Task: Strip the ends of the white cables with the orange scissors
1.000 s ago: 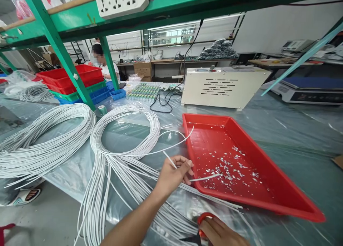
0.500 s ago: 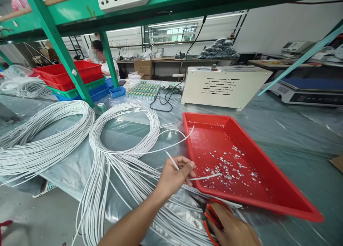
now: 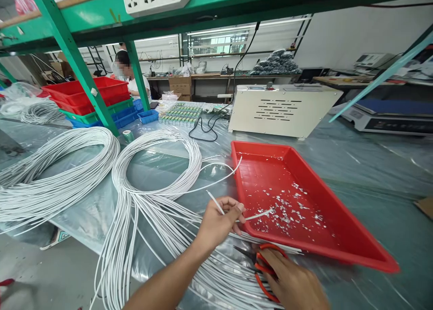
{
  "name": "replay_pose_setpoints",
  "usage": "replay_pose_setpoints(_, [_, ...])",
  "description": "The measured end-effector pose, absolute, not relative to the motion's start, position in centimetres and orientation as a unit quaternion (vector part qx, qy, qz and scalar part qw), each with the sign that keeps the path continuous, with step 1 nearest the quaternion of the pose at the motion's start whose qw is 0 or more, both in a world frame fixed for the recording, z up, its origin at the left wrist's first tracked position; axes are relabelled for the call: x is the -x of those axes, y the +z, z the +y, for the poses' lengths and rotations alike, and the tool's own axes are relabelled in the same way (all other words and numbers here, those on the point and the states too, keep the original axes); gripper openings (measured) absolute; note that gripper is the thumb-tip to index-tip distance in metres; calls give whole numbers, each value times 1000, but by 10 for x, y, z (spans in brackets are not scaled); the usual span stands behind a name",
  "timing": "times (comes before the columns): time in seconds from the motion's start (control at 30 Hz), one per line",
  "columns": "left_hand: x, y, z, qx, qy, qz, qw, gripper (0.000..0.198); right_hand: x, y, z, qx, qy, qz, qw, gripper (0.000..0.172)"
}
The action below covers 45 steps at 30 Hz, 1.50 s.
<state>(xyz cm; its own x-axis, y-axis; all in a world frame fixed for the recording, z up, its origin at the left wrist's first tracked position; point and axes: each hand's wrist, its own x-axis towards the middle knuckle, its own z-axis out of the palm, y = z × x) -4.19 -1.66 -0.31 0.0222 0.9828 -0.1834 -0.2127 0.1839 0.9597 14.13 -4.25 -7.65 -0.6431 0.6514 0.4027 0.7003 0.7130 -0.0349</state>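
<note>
My left hand (image 3: 221, 217) pinches a white cable (image 3: 215, 201), whose one end sticks up past the thumb while another white length points over the tray. Lower right, my right hand (image 3: 287, 274) is closed around scissors (image 3: 260, 262) with orange-red handles and dark pointed blades. The blades point left, over a loose bundle of white cables (image 3: 223, 274). A red tray (image 3: 348, 224) lies just right of my left hand, with small white and silvery scraps (image 3: 287, 213) scattered on its bottom. Behind my left hand rests a coil of white cable (image 3: 157, 166).
A second cable coil (image 3: 67, 166) lies at left. Behind the tray stands a beige metal machine (image 3: 284, 109). Stacked bins (image 3: 91, 98) sit by a green post (image 3: 72, 53). A green shelf beam (image 3: 237, 15) crosses overhead. A person (image 3: 130, 75) sits farther back.
The cable end over the tray has shifted left and up slightly. My right hand with the scissors has moved a little left and up. The tray's near corner has shifted left.
</note>
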Motion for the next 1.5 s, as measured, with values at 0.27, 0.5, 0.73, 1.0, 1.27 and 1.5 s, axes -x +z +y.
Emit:
replay_pose_setpoints(0.27, [43, -1, -15, -374, 526, 489, 586, 31, -135, -74, -39, 354, -67, -915, 183, 33])
replay_pose_setpoints(0.5, [49, -2, -13, -361, 548, 495, 570, 28, -128, -74, -33, 323, -53, -930, 169, 33])
replay_pose_setpoints(0.73, [49, -13, -7, -401, 514, 528, 543, 23, -137, -52, -46, 327, 26, -912, 248, 40])
replay_pose_setpoints(1.0, [50, -39, -1, -467, 389, 605, 514, 16, -168, 3, 6, 567, 106, -751, 321, 13])
replay_pose_setpoints(1.27, [52, -45, -2, -489, 279, 631, 534, 21, -174, 10, 32, 554, 233, -658, 453, 26])
replay_pose_setpoints(1.5, [56, -28, -39, -457, 373, 660, 466, 25, -130, 73, -21, 366, 439, -598, 562, 37])
